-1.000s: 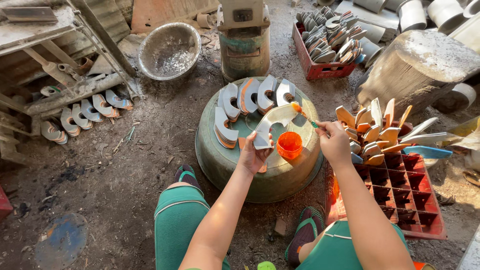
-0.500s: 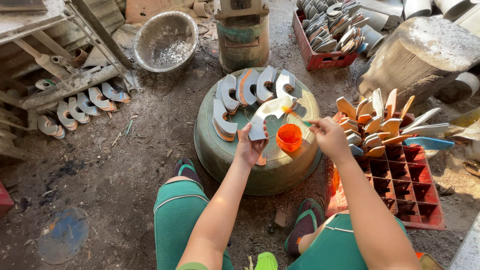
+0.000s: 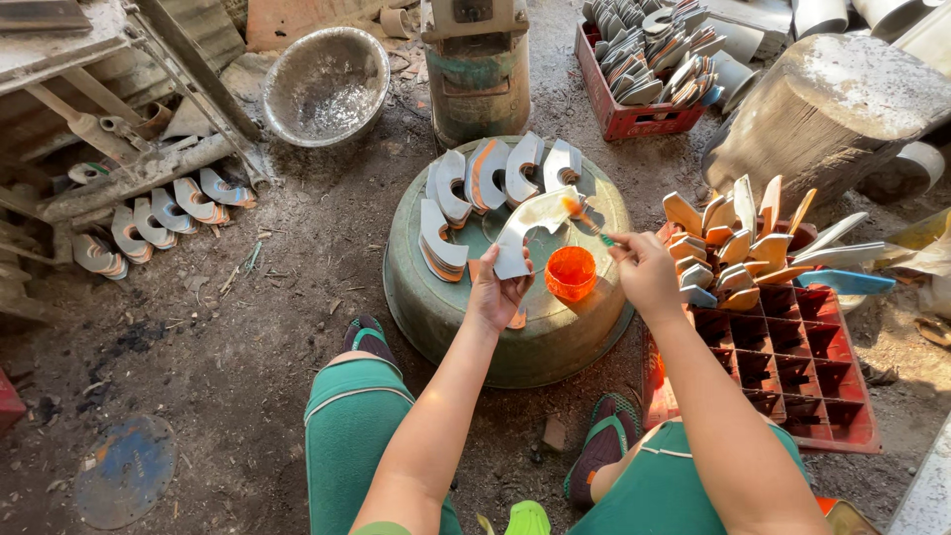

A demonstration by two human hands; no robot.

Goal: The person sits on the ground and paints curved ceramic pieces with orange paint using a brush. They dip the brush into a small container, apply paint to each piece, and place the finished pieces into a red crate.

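Curved grey piece (image 3: 523,236) gripped upright in my left hand (image 3: 495,295) over the upturned green basin (image 3: 436,312), my right hand (image 3: 644,272) pinching a small brush (image 3: 586,220) whose tip touches its upper edge, orange paint cup (image 3: 571,272) between my hands, painted pieces (image 3: 475,178) lying beyond, red crate (image 3: 792,367) at my right.

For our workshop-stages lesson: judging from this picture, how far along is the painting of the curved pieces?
Done: several curved pieces with orange edges lie on the upturned basin. In hand: the left hand holds a curved piece while the right hand brushes it with a paintbrush beside the orange paint cup. Left: more pieces stacked in the red crate.
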